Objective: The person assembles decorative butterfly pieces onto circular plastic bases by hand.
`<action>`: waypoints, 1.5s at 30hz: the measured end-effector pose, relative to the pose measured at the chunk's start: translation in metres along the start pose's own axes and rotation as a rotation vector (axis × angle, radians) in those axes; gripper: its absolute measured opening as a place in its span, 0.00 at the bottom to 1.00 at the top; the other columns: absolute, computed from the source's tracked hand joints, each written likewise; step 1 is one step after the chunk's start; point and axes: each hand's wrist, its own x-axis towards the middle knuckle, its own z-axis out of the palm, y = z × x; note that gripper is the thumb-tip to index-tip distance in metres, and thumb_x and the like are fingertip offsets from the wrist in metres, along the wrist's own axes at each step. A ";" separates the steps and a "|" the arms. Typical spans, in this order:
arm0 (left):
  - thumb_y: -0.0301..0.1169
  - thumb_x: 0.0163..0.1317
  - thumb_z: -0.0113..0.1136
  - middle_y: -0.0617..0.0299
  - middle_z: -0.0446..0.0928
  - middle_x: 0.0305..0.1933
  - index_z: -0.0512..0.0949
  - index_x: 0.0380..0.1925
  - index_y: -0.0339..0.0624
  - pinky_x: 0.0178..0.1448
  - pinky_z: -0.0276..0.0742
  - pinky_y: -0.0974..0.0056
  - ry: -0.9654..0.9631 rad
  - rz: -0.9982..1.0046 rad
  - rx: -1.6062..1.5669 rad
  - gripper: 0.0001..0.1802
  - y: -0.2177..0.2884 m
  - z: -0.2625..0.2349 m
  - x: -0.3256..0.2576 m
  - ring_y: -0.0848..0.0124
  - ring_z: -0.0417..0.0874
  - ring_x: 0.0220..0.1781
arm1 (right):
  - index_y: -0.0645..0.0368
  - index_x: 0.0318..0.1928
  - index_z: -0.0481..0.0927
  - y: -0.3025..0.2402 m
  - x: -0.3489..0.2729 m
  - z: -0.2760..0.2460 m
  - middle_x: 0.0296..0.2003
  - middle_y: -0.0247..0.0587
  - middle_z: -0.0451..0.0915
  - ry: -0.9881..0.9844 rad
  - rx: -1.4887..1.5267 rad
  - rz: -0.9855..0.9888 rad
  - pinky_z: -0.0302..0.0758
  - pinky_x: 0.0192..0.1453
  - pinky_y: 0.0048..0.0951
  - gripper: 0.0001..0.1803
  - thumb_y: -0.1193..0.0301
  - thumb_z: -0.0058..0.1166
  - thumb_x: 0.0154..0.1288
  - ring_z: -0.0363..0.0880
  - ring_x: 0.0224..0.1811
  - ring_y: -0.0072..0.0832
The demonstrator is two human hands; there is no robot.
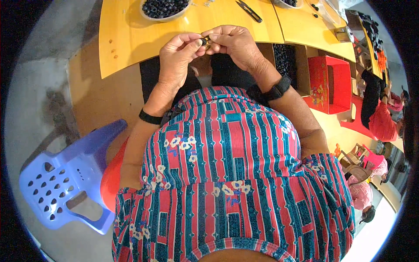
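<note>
Together left hand [178, 54], right hand [233, 43] pinch small dark part [204, 41]; bowl [171, 18] holds black pieces [165, 7].

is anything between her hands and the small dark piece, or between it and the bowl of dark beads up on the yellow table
Nothing visible. The left hand and right hand already pinch the small dark round piece between their fingertips. Between it and the pale round bowl of dark beads lies only bare yellow wooden table. The black scissors lie off to the right.
</note>
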 end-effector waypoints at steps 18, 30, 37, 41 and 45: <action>0.24 0.59 0.57 0.60 0.78 0.33 0.76 0.37 0.34 0.40 0.79 0.72 0.037 -0.063 -0.218 0.07 -0.005 0.000 0.001 0.74 0.80 0.33 | 0.62 0.40 0.80 0.012 -0.006 0.009 0.24 0.32 0.78 0.071 -0.332 -0.388 0.73 0.28 0.16 0.08 0.73 0.52 0.63 0.75 0.25 0.16; 0.24 0.61 0.55 0.58 0.78 0.34 0.76 0.39 0.32 0.41 0.80 0.71 0.026 -0.082 -0.182 0.08 -0.004 0.001 0.000 0.74 0.80 0.33 | 0.64 0.37 0.81 0.013 -0.005 0.006 0.25 0.34 0.77 0.107 -0.421 -0.434 0.73 0.27 0.17 0.07 0.76 0.52 0.61 0.76 0.23 0.16; 0.24 0.60 0.56 0.58 0.78 0.34 0.76 0.39 0.32 0.40 0.80 0.71 0.039 -0.089 -0.209 0.08 -0.005 0.002 0.002 0.73 0.81 0.33 | 0.65 0.36 0.80 0.019 -0.004 0.009 0.26 0.34 0.78 0.156 -0.314 -0.423 0.73 0.28 0.17 0.05 0.77 0.53 0.60 0.75 0.23 0.16; 0.27 0.60 0.57 0.61 0.78 0.33 0.75 0.40 0.35 0.43 0.78 0.70 0.028 -0.094 -0.178 0.09 -0.007 -0.001 0.001 0.74 0.80 0.34 | 0.63 0.37 0.81 0.018 -0.005 0.008 0.26 0.34 0.78 0.145 -0.212 -0.245 0.74 0.31 0.18 0.06 0.76 0.53 0.61 0.76 0.25 0.17; 0.25 0.60 0.56 0.60 0.78 0.33 0.76 0.38 0.34 0.41 0.79 0.71 0.034 -0.066 -0.166 0.08 -0.005 0.001 0.002 0.74 0.81 0.33 | 0.63 0.38 0.81 0.016 -0.005 0.004 0.27 0.34 0.78 0.070 0.099 -0.051 0.75 0.35 0.19 0.07 0.74 0.53 0.61 0.75 0.27 0.18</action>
